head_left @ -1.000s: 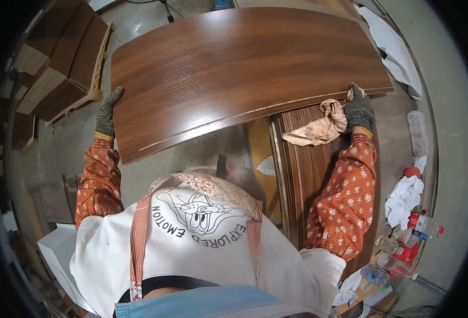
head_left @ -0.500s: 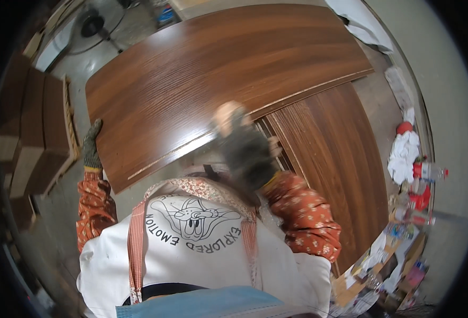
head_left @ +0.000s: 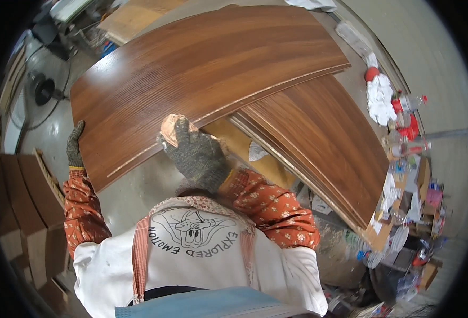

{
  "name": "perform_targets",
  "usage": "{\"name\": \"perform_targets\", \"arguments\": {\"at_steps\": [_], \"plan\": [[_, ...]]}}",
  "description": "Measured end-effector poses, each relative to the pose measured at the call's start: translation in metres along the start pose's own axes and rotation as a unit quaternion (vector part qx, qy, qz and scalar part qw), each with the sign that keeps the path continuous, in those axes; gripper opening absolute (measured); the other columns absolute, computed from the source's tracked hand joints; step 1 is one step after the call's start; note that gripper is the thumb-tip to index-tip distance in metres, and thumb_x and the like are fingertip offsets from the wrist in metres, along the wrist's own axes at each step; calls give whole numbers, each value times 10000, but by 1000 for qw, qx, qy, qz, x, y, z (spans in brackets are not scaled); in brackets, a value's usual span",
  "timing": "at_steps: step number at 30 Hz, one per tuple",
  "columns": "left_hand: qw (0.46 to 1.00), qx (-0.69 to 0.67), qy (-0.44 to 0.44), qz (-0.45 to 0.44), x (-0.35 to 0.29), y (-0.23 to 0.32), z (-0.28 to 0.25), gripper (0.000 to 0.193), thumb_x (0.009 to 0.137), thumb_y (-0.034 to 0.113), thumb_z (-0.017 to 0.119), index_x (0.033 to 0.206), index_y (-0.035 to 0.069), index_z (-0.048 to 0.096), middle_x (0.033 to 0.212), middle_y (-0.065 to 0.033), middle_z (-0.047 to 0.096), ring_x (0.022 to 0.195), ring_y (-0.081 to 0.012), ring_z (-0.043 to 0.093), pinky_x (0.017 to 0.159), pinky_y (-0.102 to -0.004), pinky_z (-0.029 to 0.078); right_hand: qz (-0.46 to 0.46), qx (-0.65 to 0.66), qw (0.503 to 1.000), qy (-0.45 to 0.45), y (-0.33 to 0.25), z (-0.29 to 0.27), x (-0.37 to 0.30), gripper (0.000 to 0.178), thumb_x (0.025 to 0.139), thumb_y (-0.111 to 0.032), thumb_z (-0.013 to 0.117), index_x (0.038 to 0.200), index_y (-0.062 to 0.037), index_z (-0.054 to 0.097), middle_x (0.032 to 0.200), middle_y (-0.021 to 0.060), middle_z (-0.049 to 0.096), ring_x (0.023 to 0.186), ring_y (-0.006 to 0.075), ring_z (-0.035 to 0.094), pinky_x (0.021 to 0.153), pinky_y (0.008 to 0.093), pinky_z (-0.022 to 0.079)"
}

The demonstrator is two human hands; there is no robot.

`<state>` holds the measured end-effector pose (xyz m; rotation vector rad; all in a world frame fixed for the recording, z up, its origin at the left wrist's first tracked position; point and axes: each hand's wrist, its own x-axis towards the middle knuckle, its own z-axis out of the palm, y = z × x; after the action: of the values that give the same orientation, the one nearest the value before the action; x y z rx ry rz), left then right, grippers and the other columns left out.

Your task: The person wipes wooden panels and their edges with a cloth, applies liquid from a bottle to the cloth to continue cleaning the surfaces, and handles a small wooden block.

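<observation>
Here the right hand [head_left: 198, 153], grip pinching a rag [head_left: 171, 127], wipes the panel [head_left: 202, 69] above stacked panels [head_left: 324, 138].

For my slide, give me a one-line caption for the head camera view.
Gloved left hand steadies a large brown wood panel while the gloved right hand presses a cloth along its near edge.

Right of the right hand [head_left: 194, 153], a stack of dark brown wood panels [head_left: 324, 138] lay fanned on a yellowish board [head_left: 239, 146], with a scrap of white paper [head_left: 256, 151] between them. Farther right, well apart from that hand, white rags [head_left: 379, 95] sat beside clear plastic bottles [head_left: 408, 103] and a litter of small packages [head_left: 414, 196]. Beyond the left hand [head_left: 75, 146], a black floor fan [head_left: 43, 89] stood on the grey concrete floor [head_left: 48, 132], and brown boards [head_left: 24, 185] were stacked below it.
</observation>
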<state>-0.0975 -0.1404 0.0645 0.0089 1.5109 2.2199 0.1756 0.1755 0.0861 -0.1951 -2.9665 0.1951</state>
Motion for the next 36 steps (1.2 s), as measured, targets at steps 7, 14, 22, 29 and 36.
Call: {"name": "perform_targets", "arguments": {"at_steps": [7, 14, 22, 29, 36], "plan": [[432, 822, -45, 370, 135, 27, -6, 399, 975, 224, 419, 1356, 109, 454, 1287, -202, 525, 1192, -347, 497, 997, -386, 393, 7, 77, 990, 114, 65, -37, -20, 389, 848, -158, 514, 1229, -80, 534, 1193, 173, 522, 855, 277, 635, 654, 365, 537], [431, 841, -46, 324, 40, -2, 164, 452, 989, 296, 367, 1374, 61, 404, 1405, -214, 391, 1322, -361, 347, 1079, -462, 269, 298, -15, 950, 90, 167, -106, -135, 571, 760, -108, 561, 1302, -277, 511, 1304, 90, 517, 949, 309, 620, 752, 401, 520], [417, 816, -204, 343, -34, -83, 285, 577, 928, 296, 528, 1421, 65, 339, 1452, -218, 324, 1353, -395, 283, 1103, -511, 205, 535, -127, 820, 157, 282, -149, -268, 596, 804, -100, 611, 1367, -186, 436, 1395, 100, 442, 1216, 298, 500, 978, 368, 440], [717, 369, -538, 245, -105, -219, 495, 676, 825, 191, 658, 1385, 39, 311, 1386, -145, 373, 1265, -247, 384, 1027, -368, 319, 121, 34, 946, 300, 272, -143, -210, 487, 892, -256, 553, 1296, -2, 458, 1276, 202, 487, 1195, 301, 498, 948, 391, 457], [804, 319, -460, 202, -127, -277, 566, 320, 886, 78, 567, 1203, 32, 589, 1183, -111, 609, 1055, -208, 593, 928, -347, 481, 554, 164, 757, 305, 378, -176, -356, 458, 876, -239, 582, 1274, -26, 508, 1271, 156, 531, 1118, 276, 543, 933, 334, 447]]}}
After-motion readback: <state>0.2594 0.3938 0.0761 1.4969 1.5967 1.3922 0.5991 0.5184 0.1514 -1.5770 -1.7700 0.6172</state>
